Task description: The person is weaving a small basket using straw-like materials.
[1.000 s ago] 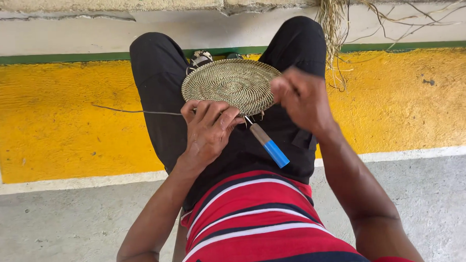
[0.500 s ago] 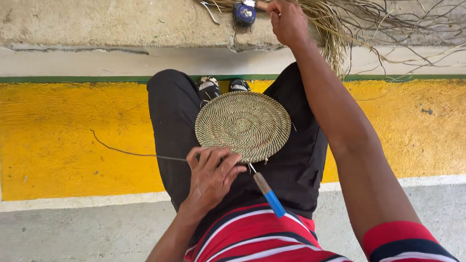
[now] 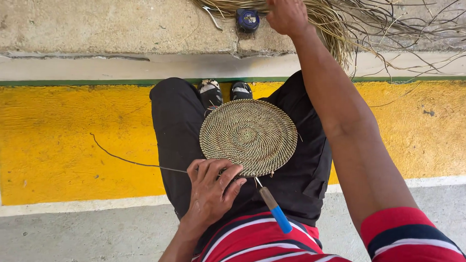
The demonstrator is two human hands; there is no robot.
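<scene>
Head view puts a round woven disc (image 3: 248, 137) flat on my lap, face up. My left hand (image 3: 210, 191) pinches its near rim, fingers closed on the edge. A thin strand (image 3: 128, 160) trails out left from under that hand. An awl (image 3: 269, 205) with a blue handle sticks out of the rim; its long axis runs diagonally, tip at the disc, handle toward my right hip. My right hand (image 3: 286, 11) is stretched forward onto the fibre bundle (image 3: 342, 18) on the ledge, fingers curled on the strands. I judge this a restocking step: next calls for separating fibre cleanly from the tangle.
</scene>
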